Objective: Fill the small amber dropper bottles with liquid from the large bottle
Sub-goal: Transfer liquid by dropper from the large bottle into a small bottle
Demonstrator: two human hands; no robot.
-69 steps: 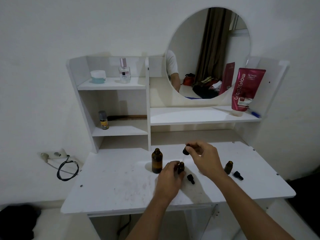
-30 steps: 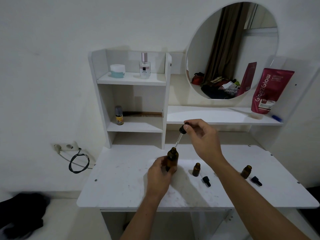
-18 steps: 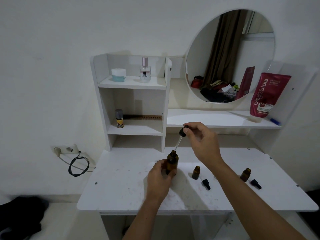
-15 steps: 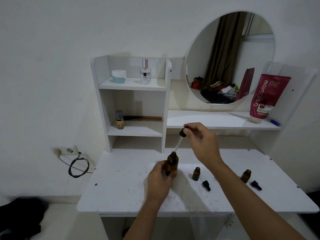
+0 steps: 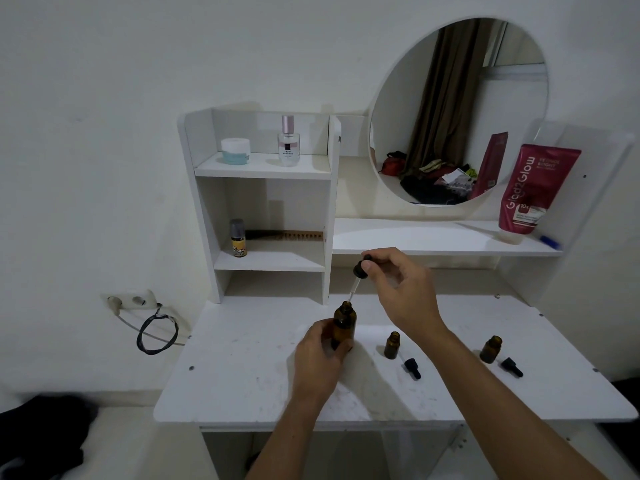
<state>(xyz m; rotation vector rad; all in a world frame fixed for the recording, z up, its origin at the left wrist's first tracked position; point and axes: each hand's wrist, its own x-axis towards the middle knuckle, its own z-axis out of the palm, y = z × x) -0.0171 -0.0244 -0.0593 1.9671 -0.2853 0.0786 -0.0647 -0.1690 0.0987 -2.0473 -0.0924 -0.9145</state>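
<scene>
The large amber bottle [image 5: 345,323] stands uncapped on the white tabletop [image 5: 242,368], and my left hand [image 5: 320,351] grips its lower body. My right hand [image 5: 403,289] pinches the black bulb of a dropper [image 5: 358,275]; its glass tube slants down with the tip at the bottle's mouth. To the right stands an open small amber bottle [image 5: 392,345] with a black dropper cap [image 5: 412,368] lying beside it. Farther right stands a second open small amber bottle [image 5: 490,348] with its own black cap [image 5: 511,367] on the table.
A shelf unit rises behind the tabletop, holding a perfume bottle [image 5: 288,142], a pale jar [image 5: 236,151], a small yellow bottle [image 5: 238,238] and a comb. A red tube [image 5: 533,188] leans by the round mirror [image 5: 460,109]. A wall socket with a black cable [image 5: 152,327] is at left.
My left hand left the small bottle and took hold of the large bottle. My right hand carried the dropper over to the large bottle's mouth and has held there for the last second.
</scene>
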